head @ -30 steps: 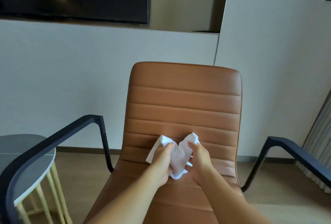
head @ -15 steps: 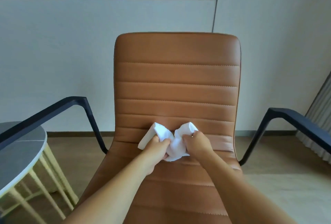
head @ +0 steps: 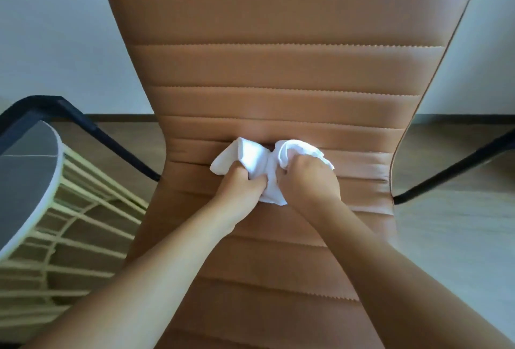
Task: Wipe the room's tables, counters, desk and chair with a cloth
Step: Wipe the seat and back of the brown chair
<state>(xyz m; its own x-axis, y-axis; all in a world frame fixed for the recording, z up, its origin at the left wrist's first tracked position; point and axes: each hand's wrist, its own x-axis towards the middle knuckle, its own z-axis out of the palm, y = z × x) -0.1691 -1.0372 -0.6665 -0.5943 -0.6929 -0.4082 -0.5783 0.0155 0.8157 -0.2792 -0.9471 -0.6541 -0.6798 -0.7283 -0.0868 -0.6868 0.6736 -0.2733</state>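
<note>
both 2 hands, left hand (head: 240,184) and right hand (head: 308,178), now lower, grip 1 cloth (head: 257,157).

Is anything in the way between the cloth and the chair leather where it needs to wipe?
Nothing visible. The left hand and right hand both grip the white cloth, bunched right at the crease of the brown chair.

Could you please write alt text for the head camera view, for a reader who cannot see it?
Both hands, left and right, grip a bunched white cloth against the crease of a tan leather chair with black armrests. A round grey side table stands at its left.
</note>
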